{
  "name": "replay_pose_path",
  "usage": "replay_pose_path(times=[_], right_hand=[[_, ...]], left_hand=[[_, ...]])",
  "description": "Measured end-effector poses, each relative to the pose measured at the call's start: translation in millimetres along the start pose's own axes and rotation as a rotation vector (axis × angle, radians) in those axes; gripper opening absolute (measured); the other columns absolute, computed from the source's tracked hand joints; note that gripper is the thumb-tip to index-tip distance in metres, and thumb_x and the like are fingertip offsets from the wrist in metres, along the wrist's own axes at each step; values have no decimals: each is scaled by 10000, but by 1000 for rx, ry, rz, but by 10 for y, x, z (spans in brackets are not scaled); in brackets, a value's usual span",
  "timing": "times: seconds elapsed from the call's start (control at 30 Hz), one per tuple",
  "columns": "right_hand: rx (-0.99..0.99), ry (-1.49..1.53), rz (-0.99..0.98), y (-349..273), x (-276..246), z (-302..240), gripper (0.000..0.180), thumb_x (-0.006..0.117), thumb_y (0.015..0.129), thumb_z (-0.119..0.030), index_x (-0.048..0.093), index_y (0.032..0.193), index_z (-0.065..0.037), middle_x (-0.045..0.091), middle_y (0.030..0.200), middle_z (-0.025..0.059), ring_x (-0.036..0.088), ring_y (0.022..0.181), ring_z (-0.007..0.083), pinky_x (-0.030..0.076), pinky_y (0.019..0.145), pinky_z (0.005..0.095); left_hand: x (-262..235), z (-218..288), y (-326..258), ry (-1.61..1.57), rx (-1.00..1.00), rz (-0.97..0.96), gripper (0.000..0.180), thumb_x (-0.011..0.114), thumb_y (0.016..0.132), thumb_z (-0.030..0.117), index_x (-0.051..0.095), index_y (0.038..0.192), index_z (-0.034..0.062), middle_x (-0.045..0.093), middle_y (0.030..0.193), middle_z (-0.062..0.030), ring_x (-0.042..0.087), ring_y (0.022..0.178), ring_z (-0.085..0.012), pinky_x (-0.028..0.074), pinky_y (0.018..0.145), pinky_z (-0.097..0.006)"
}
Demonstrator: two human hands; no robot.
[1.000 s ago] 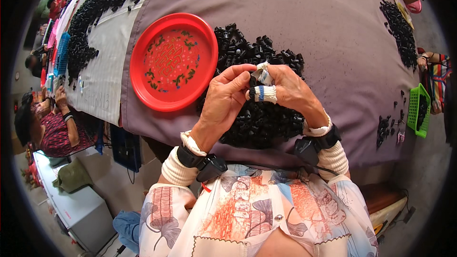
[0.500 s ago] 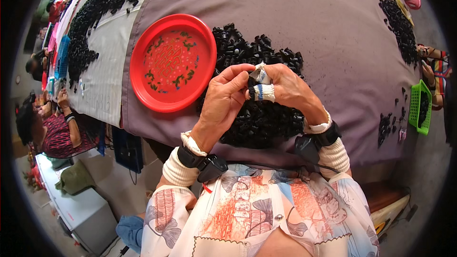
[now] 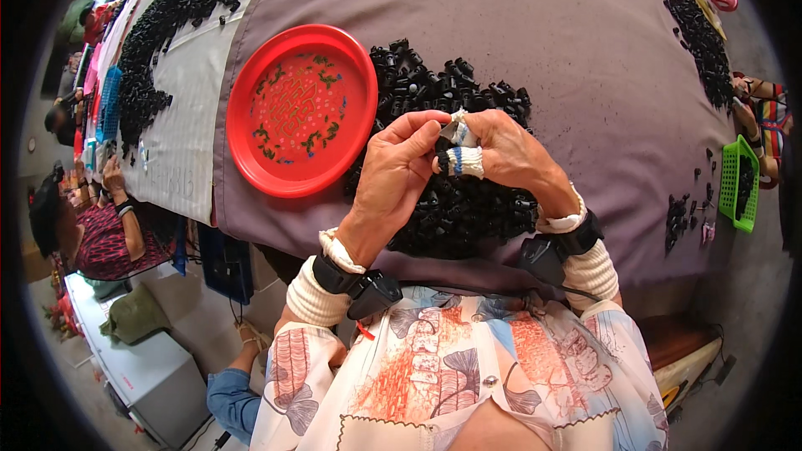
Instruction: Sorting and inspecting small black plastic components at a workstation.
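My left hand [image 3: 399,169] and my right hand [image 3: 511,154] meet above a heap of small black parts [image 3: 455,200] on the purple table cover [image 3: 535,25]. Between the fingertips of both hands sits a small pale piece [image 3: 456,127], too small to tell what it is. One right finger wears a white wrap with a blue stripe [image 3: 462,161]. Both wrists carry black bands over white cuffs. A red round plate [image 3: 302,108] with a green and gold pattern lies empty just left of the heap.
A long band of black parts [image 3: 171,21] runs along the white cloth at far left. More black parts [image 3: 700,38] lie at upper right, near a green basket [image 3: 738,184] and another person's arm [image 3: 756,108]. A seated person [image 3: 88,230] is at lower left.
The hands stay together over the heap; fingers shift slightly around the small pale piece. Nothing else has moved.
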State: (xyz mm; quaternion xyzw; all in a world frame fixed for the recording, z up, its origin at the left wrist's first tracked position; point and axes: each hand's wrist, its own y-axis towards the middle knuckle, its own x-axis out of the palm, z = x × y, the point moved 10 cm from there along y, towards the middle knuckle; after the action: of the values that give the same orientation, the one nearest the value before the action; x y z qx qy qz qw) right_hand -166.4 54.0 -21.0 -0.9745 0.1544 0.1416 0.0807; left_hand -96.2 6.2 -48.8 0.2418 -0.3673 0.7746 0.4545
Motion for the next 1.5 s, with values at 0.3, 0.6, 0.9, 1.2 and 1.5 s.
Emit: replay_pose_path(times=[0.3,0.6,0.9,1.2,1.5], right_hand=[[13,64,2,-35,-10,-11,353,682,674,-303,532,678,16,503,551,91,456,506,141,378,488,310],[8,24,22,4,-21,45,414,705,656,-358,519,685,11,498,566,80,467,529,162,379,501,304],[-24,-63,-20,-16,-25,-31,368,706,679,-317,552,739,12,521,576,73,475,537,134,388,505,307],[204,206,180,-185,-436,257,180,623,795,-227,611,810,-49,458,533,-42,383,412,23,274,362,176],[230,214,183,-203,-447,324,179,606,793,-229,603,820,-52,446,527,-46,381,416,27,273,375,184]], left_hand=[[8,-2,8,-44,-13,-2,182,517,886,116,564,1009,-10,598,861,-46,566,761,-95,469,659,-221],[-3,-39,4,-74,-19,-9,181,505,892,114,561,1015,-6,606,866,-55,573,773,-101,472,692,-236],[-37,73,18,3,36,23,171,517,885,108,569,1004,-3,594,859,-53,564,739,-98,476,680,-249],[-918,1111,-162,714,379,411,148,605,819,96,628,954,39,602,788,1,525,653,-44,427,572,-180],[4,592,-115,1288,482,84,140,666,733,88,633,848,13,566,752,-75,563,655,-147,450,591,-259]])
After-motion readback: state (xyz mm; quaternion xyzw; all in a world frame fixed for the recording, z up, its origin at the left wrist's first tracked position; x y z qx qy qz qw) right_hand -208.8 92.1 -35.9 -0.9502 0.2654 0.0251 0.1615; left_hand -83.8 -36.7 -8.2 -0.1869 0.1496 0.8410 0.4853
